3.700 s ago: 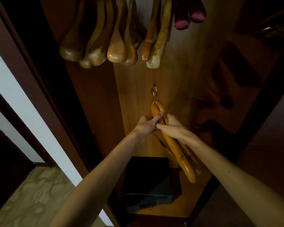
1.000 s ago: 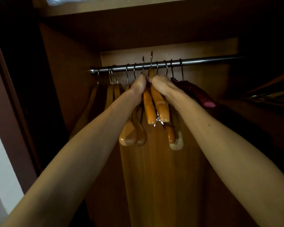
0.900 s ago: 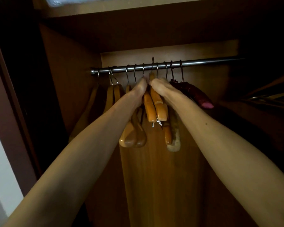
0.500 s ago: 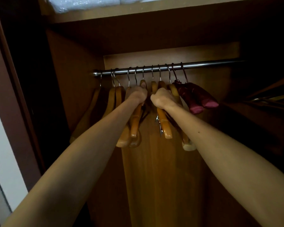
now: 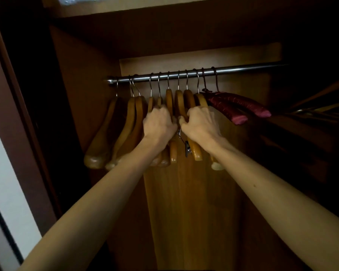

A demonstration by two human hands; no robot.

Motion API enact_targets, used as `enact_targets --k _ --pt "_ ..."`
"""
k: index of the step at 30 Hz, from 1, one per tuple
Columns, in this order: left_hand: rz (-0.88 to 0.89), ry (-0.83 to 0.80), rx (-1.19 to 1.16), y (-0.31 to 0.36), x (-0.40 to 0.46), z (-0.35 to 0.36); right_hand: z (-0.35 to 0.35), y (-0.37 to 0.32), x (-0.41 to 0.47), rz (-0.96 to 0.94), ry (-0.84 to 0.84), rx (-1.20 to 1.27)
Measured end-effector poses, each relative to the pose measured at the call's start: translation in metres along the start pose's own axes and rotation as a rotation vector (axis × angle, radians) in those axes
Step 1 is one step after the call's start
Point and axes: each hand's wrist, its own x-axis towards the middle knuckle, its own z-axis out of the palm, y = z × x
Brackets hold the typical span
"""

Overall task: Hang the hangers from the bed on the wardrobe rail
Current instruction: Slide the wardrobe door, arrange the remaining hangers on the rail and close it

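A chrome wardrobe rail [image 5: 233, 71] runs across the cupboard, with several wooden hangers hooked on it. My left hand [image 5: 159, 125] grips one orange wooden hanger [image 5: 169, 99] whose hook sits over the rail. My right hand [image 5: 201, 124] grips the neighbouring wooden hanger [image 5: 197, 151], also hooked on the rail; a metal clip [image 5: 187, 150] dangles beside it. The two hands are side by side, almost touching. Most of each held hanger's near arm is hidden by my fingers.
Bulky brown wooden hangers [image 5: 102, 141] hang at the rail's left end. Two maroon padded hangers [image 5: 235, 108] hang to the right. A shelf [image 5: 145, 6] lies above, the wardrobe's back panel [image 5: 194, 202] behind, and a door frame [image 5: 14, 133] on the left.
The two hangers went up from below and onto the rail. Over the last second my hands slid down from the hooks to the hangers' arms and drew slightly apart.
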Motion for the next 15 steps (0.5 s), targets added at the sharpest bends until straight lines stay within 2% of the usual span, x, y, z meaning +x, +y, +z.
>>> enact_targets --k 5,10,12,15 --pt "0.256 0.138 0.088 0.008 -0.066 -0.004 -0.010 0.026 -0.074 -0.010 0.087 0.101" --pt "0.589 0.259 -0.104 0.025 -0.143 0.012 0.000 0.074 -0.167 0.156 -0.002 0.193" --pt "0.712 0.210 -0.227 0.041 -0.177 0.028 0.011 0.100 -0.201 0.209 -0.084 0.145" --pt "0.773 -0.067 -0.453 0.071 -0.220 0.064 0.023 0.138 -0.255 0.325 -0.212 0.096"
